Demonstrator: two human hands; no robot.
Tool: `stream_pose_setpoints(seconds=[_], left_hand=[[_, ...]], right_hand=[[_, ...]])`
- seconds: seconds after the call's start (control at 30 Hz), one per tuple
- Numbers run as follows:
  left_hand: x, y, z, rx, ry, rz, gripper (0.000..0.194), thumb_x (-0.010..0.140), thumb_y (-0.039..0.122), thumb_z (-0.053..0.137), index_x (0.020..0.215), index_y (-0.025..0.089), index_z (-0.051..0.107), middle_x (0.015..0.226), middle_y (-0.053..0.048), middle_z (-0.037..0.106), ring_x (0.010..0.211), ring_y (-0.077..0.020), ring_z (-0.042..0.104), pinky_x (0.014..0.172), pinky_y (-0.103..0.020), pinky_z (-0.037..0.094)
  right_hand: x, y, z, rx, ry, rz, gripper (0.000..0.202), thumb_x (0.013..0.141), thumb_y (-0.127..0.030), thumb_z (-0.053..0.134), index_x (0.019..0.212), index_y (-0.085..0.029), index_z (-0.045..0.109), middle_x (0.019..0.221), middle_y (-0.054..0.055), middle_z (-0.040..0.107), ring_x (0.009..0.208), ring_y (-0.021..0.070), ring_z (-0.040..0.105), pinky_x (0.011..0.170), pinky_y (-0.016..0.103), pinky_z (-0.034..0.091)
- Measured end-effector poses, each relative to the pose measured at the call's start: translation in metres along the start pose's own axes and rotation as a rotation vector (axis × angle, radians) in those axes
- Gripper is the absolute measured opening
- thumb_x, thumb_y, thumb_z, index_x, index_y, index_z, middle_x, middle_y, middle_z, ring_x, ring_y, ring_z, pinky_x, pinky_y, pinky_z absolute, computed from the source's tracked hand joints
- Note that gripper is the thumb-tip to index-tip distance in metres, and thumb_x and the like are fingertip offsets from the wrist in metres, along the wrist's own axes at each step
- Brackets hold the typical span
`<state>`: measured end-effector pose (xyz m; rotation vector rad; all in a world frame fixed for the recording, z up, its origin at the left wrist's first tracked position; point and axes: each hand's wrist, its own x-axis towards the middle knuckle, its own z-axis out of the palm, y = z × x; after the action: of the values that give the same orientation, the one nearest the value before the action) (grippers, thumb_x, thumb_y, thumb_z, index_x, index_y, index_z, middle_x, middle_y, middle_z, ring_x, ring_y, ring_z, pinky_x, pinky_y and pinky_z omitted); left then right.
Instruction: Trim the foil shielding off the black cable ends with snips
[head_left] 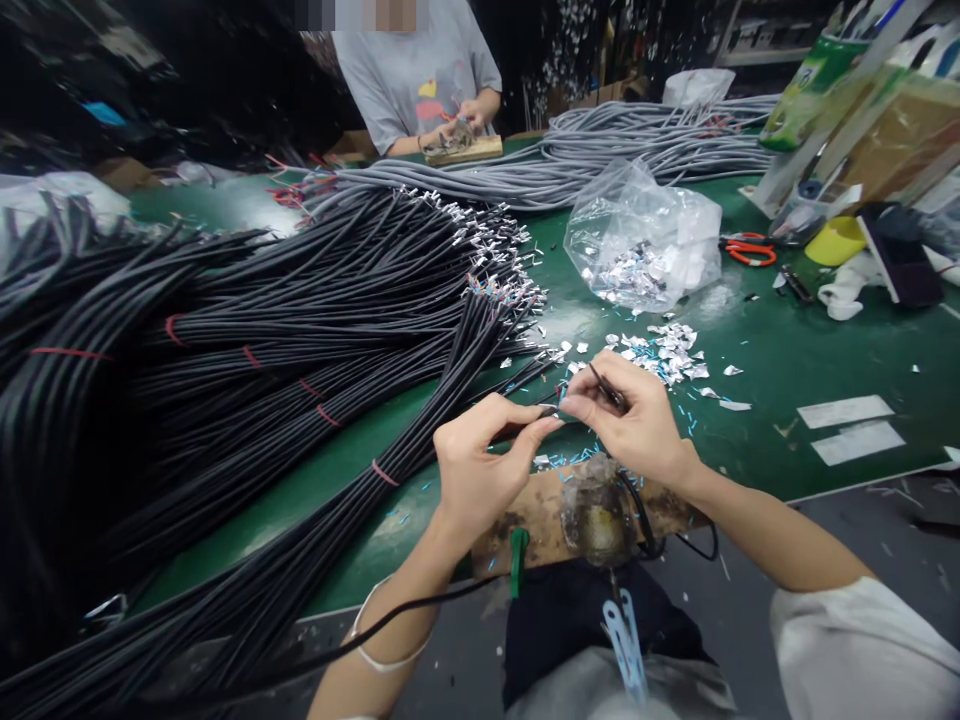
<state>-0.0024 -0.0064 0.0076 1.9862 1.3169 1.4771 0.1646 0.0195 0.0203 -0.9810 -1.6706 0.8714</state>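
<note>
My left hand [484, 455] is closed, thumb and forefinger pinching the end of a black cable [550, 411]. Close beside it, my right hand [637, 420] is closed too, its fingertips meeting at the cable's thin wires. A dark slim tool [609, 390], perhaps tweezers, is tucked in the right hand; its exact kind is hard to make out. Just below both hands, a worn metal device [602, 515] sits on a wooden board [510, 525]. To the left lies a bundle of black cables [420, 440] with stripped ends, tied with a reddish band.
More black cables [247, 300] fill the left side. White and blue scraps [671, 352] lie beyond my right hand, near a plastic bag [645, 240]. Orange-handled scissors [750, 250] and a phone [900, 255] are at right. Opposite, a person [420, 90] works beside grey cables [600, 150].
</note>
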Motion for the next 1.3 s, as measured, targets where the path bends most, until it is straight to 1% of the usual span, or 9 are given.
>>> stream_pose_setpoints(seconds=[0.17,0.23,0.4,0.53,0.67,0.77,0.83,1.03,1.3], left_hand=[[0.006,-0.003,0.001,-0.028,0.0,0.007,0.004,0.071,0.017,0.073,0.071,0.018,0.069,0.066,0.0,0.067,0.059,-0.0103,0.06,0.056,-0.022,0.048],[0.008,-0.004,0.001,-0.086,-0.048,-0.079,0.005,0.072,0.022,0.072,0.07,0.019,0.07,0.062,0.001,0.065,0.053,-0.0091,0.056,0.05,-0.02,0.045],[0.009,-0.001,0.001,-0.285,-0.299,-0.359,0.03,0.082,0.035,0.06,0.062,0.014,0.065,0.044,0.002,0.051,0.033,-0.0047,0.039,0.033,-0.018,0.029],[0.008,0.002,0.001,-0.381,-0.366,-0.473,0.039,0.084,0.042,0.056,0.057,0.014,0.059,0.037,0.004,0.043,0.029,-0.0039,0.034,0.029,-0.016,0.024],[0.007,0.001,0.003,-0.346,-0.218,-0.421,0.025,0.079,0.034,0.064,0.064,0.014,0.064,0.045,0.003,0.051,0.035,-0.0051,0.042,0.034,-0.017,0.031],[0.007,0.0,0.005,-0.274,-0.064,-0.292,0.01,0.072,0.025,0.07,0.068,0.016,0.068,0.059,0.0,0.062,0.05,-0.0083,0.054,0.046,-0.018,0.043],[0.007,0.0,0.005,-0.245,-0.032,-0.248,0.008,0.072,0.023,0.07,0.068,0.016,0.069,0.063,-0.001,0.064,0.055,-0.0097,0.057,0.051,-0.019,0.046],[0.005,0.003,0.006,-0.25,-0.023,-0.285,0.013,0.071,0.023,0.071,0.063,0.015,0.065,0.058,0.001,0.063,0.05,-0.0082,0.054,0.047,-0.018,0.043],[0.002,0.001,0.007,-0.226,-0.008,-0.257,0.011,0.07,0.024,0.074,0.067,0.015,0.067,0.063,0.0,0.064,0.057,-0.0094,0.058,0.053,-0.019,0.046]], right_hand=[[0.003,0.007,0.007,0.418,-0.294,0.292,0.036,0.081,-0.052,0.057,0.073,-0.018,0.052,0.056,-0.006,0.036,0.046,0.0063,0.028,0.043,0.023,0.024],[0.003,0.009,0.007,0.435,-0.364,0.264,0.032,0.084,-0.049,0.051,0.074,-0.019,0.049,0.057,-0.007,0.032,0.045,0.0065,0.025,0.042,0.023,0.022],[-0.001,0.009,0.002,-0.292,-0.096,-0.199,0.005,0.08,-0.016,0.049,0.075,-0.019,0.05,0.073,0.001,0.045,0.062,0.0116,0.04,0.054,0.026,0.031],[-0.005,0.01,0.003,-0.536,0.002,-0.312,0.009,0.078,-0.011,0.047,0.078,-0.019,0.052,0.076,0.003,0.047,0.061,0.0127,0.04,0.052,0.027,0.03],[0.0,0.009,0.006,-0.175,0.012,-0.126,0.013,0.087,-0.023,0.047,0.074,-0.02,0.046,0.069,0.0,0.042,0.061,0.0118,0.04,0.055,0.027,0.033],[0.004,0.009,0.006,0.233,-0.302,0.104,0.023,0.09,-0.04,0.044,0.078,-0.021,0.044,0.058,-0.006,0.032,0.047,0.0085,0.03,0.045,0.024,0.027],[0.005,0.01,0.005,0.298,-0.409,0.138,0.025,0.09,-0.044,0.044,0.08,-0.021,0.044,0.056,-0.007,0.03,0.045,0.008,0.028,0.044,0.023,0.026],[0.012,0.009,-0.01,-0.174,0.176,-0.05,0.018,0.088,-0.029,0.051,0.074,-0.019,0.048,0.071,-0.001,0.047,0.064,0.0113,0.042,0.059,0.027,0.033],[0.01,0.004,-0.007,0.04,-0.121,0.071,0.025,0.072,-0.038,0.073,0.069,-0.016,0.059,0.063,-0.003,0.049,0.053,0.0076,0.038,0.049,0.024,0.029]])
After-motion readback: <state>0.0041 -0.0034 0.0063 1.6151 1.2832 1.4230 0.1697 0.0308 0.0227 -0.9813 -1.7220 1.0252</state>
